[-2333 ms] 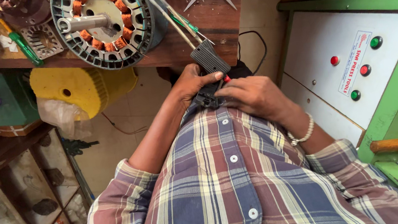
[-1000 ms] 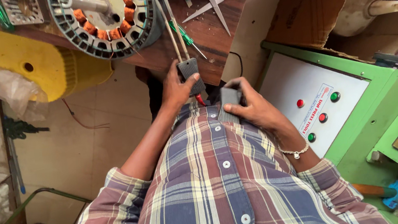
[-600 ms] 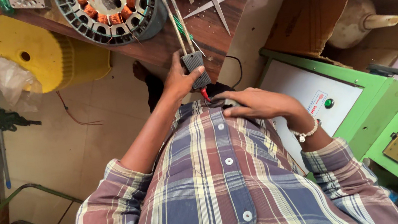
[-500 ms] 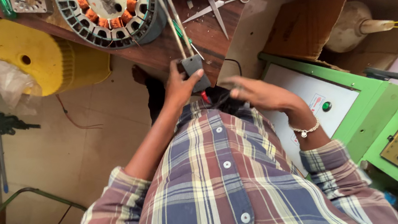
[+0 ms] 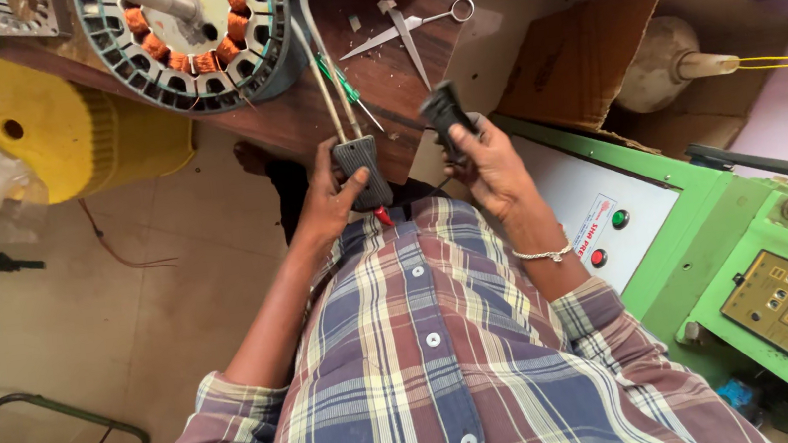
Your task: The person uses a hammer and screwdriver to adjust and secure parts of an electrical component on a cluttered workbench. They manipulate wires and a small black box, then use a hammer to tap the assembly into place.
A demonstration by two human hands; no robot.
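Note:
My left hand (image 5: pixel 329 197) grips a dark grey handle (image 5: pixel 362 168) from which two thin metal rods (image 5: pixel 314 56) run up over the wooden bench (image 5: pixel 377 83). A small red tip shows below the handle. My right hand (image 5: pixel 489 162) is raised beside the bench corner and holds a black handle piece (image 5: pixel 446 115), apart from the grey one. A round motor stator (image 5: pixel 191 36) with copper windings lies on the bench just beyond the rods. My checked shirt fills the lower part of the view.
Scissors (image 5: pixel 405 28) and a green-handled tool (image 5: pixel 338 76) lie on the bench. A green machine (image 5: pixel 768 246) with a button panel (image 5: pixel 606 231) and a display stands at right. A yellow spool (image 5: pixel 21 122) sits left, and a metal frame (image 5: pixel 49 434) on the floor.
My right hand has lifted from near my chest to the bench corner, bringing the black handle piece away from the grey one. The view shifted slightly.

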